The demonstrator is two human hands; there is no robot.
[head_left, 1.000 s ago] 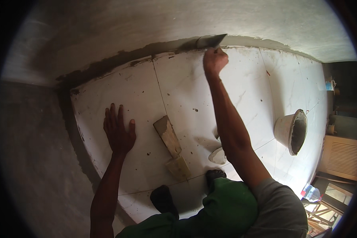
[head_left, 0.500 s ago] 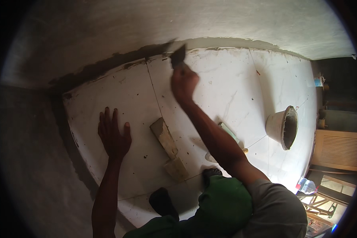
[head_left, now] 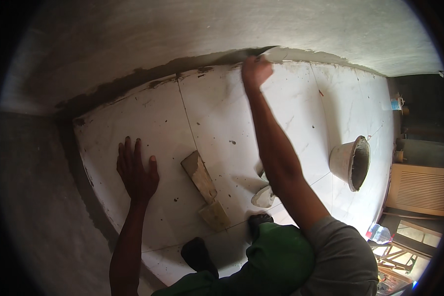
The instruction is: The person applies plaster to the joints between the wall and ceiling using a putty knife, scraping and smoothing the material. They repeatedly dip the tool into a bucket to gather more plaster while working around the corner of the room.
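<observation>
My right hand (head_left: 256, 72) is closed around the handle of a putty knife (head_left: 269, 50), mostly hidden by the fist. Its blade lies at the strip of grey mortar (head_left: 202, 60) along the foot of the far wall, where it meets the white tiles. Fingers spread, my left hand (head_left: 139, 170) rests flat on the tiled floor (head_left: 158, 121) and holds nothing. To its right lies a mortar-stained rectangular block (head_left: 199, 176), touching a smaller pale block (head_left: 214, 215). A rounded, whitish tool or scoop (head_left: 264, 197) sits partly hidden behind my right forearm.
A mortar-crusted bucket (head_left: 343, 160) stands on the tiles at the right. Beyond it are a clear plastic bottle (head_left: 380, 233), a louvred wooden panel (head_left: 419, 190) and wooden furniture. Another wall (head_left: 29, 187) rises at the left. My feet are near the blocks; crumbs dot the tiles.
My right hand has moved right and farther away with the putty knife, its blade now against the mortar strip. My left hand stays flat on the floor.
</observation>
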